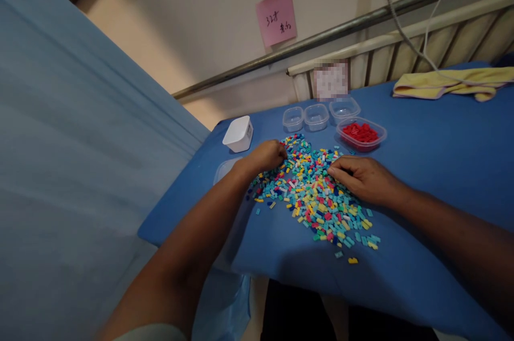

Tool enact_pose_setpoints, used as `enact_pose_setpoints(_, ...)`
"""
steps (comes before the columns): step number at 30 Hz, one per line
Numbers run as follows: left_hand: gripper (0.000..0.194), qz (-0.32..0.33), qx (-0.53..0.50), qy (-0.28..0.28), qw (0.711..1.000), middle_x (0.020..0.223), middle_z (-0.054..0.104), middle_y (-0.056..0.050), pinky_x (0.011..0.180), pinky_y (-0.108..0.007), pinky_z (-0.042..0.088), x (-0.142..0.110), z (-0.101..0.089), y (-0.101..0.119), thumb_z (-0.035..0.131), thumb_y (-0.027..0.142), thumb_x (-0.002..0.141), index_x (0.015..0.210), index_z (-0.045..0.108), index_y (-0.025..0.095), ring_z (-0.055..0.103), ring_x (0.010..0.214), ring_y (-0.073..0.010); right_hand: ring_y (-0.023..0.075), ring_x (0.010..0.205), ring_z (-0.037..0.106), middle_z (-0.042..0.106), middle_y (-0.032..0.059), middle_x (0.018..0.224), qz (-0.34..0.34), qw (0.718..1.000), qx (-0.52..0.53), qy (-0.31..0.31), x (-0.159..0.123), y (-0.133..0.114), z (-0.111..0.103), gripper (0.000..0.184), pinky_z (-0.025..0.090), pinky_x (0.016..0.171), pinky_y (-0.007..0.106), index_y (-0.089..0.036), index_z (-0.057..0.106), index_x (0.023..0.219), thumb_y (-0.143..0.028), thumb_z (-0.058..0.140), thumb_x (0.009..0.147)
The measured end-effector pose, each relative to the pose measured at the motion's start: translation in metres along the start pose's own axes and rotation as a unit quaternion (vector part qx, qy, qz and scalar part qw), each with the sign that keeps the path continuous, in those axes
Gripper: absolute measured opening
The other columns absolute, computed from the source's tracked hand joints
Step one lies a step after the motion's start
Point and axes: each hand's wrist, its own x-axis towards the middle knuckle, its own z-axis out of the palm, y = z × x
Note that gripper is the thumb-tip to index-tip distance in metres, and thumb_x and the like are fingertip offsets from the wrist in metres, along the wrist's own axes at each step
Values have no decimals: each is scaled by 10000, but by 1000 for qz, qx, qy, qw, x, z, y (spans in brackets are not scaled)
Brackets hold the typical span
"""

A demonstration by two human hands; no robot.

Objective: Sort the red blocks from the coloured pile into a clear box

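A wide heap of small toy building bricks [317, 191] in turquoise, yellow, red, blue, green and white lies loose on a blue cloth surface. At the heap's far left edge, my left hand [268, 156] is curled down among the bricks, its fingertips mostly hidden. My right hand [361, 177] rests at the heap's right side with thumb and fingers pinched together over the bricks. What either hand holds, if anything, is too small or hidden to see. Beyond my right hand stands a clear tub [379, 144] filled with red bricks [360, 132].
Two small clear tubs [293, 120] and a larger clear tub [344, 110] stand along the back. Left of them is a white box [238, 135]. My left forearm partly covers another clear container [223, 169]. A yellow cloth [425, 85] lies by the bed rail; a curtain [80, 143] hangs left.
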Motion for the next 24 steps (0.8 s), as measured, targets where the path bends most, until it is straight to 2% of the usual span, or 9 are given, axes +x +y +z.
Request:
enact_pose_setpoints(3,294,25,12,-20,999,977,803,-47,708,-295,413,6,-1,2,617,73,873,1011,863,156,667,809,-181,193,730,587,658,26,791,0,1000,1,-5,0,0,0,379,398,697,354,-230,651,799,-431,536,1099)
enact_pose_setpoints(5,294,19,3,-27,999,985,805,-43,724,-285,422,10,-2,2,633,73,864,1031,861,157,675,828,-181,192,736,596,661,24,797,-1,1000,5,-4,0,0,0,374,403,706,354,-230,648,797,-424,538,1098)
enact_pose_setpoints(7,287,4,-19,-29,999,987,804,-34,734,-272,435,13,-3,1,657,74,851,1041,854,159,678,832,-175,194,733,594,658,23,793,0,1000,7,-3,0,0,0,372,405,705,355,-232,645,794,-424,541,1096)
enact_pose_setpoints(10,214,-35,-93,-33,994,880,774,-13,683,-258,432,17,-6,-6,668,77,842,965,826,152,650,755,-155,199,727,584,653,26,785,1,1000,7,-2,0,0,0,378,406,696,358,-234,649,794,-435,540,1095)
enact_pose_setpoints(15,83,-135,-256,-35,956,785,735,-21,648,-231,469,17,-4,-19,681,114,877,906,757,128,666,722,-151,202,718,585,660,34,782,0,1000,11,0,-1,1,0,389,409,684,358,-235,657,794,-449,536,1095)
enact_pose_setpoints(21,66,-166,-322,-21,932,799,738,-48,708,-243,544,8,-6,-19,628,102,924,907,686,128,700,735,-149,204,710,579,661,38,769,-4,1000,11,-3,0,-1,-1,412,422,681,359,-237,655,784,-473,529,1098)
enact_pose_setpoints(24,86,-157,-287,-27,944,795,745,-37,671,-244,509,4,-9,-17,646,74,880,897,706,134,690,715,-153,210,716,583,670,41,767,-7,1000,16,2,0,-1,-1,409,427,678,359,-239,660,786,-479,537,1095)
